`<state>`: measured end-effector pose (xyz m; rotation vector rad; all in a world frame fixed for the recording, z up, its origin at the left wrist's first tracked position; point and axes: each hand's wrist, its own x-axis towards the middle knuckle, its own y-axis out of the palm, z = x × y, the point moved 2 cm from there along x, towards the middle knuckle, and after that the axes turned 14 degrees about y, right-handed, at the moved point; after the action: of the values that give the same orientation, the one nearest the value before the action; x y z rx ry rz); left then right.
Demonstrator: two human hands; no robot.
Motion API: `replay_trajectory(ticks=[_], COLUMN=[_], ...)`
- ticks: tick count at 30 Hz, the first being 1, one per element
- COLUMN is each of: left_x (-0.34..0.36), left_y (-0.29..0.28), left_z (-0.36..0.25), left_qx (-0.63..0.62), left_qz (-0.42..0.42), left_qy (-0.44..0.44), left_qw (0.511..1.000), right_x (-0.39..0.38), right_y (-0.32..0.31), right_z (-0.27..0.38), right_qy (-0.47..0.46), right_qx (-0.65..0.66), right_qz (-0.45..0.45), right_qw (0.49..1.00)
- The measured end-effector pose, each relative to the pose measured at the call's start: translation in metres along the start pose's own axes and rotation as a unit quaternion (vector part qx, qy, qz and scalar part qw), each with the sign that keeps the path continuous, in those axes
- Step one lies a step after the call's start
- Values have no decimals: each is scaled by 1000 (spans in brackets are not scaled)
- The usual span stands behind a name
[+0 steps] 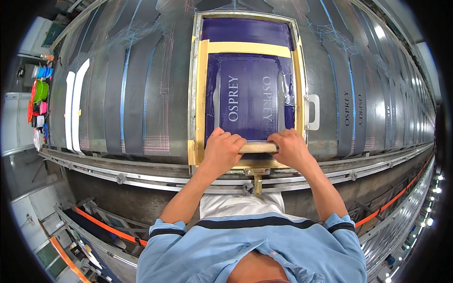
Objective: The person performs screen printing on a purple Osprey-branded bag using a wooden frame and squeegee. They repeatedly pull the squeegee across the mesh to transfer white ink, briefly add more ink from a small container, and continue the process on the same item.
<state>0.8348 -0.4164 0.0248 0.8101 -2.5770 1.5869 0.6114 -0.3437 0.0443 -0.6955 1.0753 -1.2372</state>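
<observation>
Both hands grip a wooden-handled squeegee (pixel 258 148) at the near end of a screen printing frame (pixel 193 94). My left hand (pixel 224 148) is wrapped round its left end, and my right hand (pixel 291 147) closes over its right end. The squeegee's blade is mostly hidden beneath the handle and fingers. Dark purple mesh (pixel 249 94) fills the frame, with light lettering in two columns. Yellow tape (pixel 250 48) borders the mesh at the far side and along the edges. A white handle (pixel 313 112) is fixed to the frame's right side.
Under the frame lies a long dark table (pixel 155 118) bearing dark fabric pieces (pixel 114 94), some printed on the right. Two white strips (pixel 75 108) lie at the left. A metal rail (pixel 141 181) runs along the near edge. Colourful containers (pixel 41 89) stand beyond the table's left end.
</observation>
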Motion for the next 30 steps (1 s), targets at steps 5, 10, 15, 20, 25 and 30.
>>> replay_trajectory(ticks=[5,10,15,20,25,30], left_x=[25,139,206,202,183,59], left_y=[-6,-34,-41,-33,-32,-5], left_z=[26,115,178,185,161,52], left_qx=[30,76,107,62,51,55], left_qz=[57,33,53,35,12,29], left_qy=[7,13,-17,-29,-58,-13], left_qw=[998,996,993,997,997,998], right_x=[32,163,248,250,221,79], right_y=[-12,-71,-94,-84,-87,-27], right_z=[-18,-48,-79,-80,-60,-23], right_qy=[10,27,52,77,82,43], right_qx=[-13,-26,-12,8,-29,-31], right_qz=[33,6,19,29,-1,46], right_qw=[999,999,998,997,996,998])
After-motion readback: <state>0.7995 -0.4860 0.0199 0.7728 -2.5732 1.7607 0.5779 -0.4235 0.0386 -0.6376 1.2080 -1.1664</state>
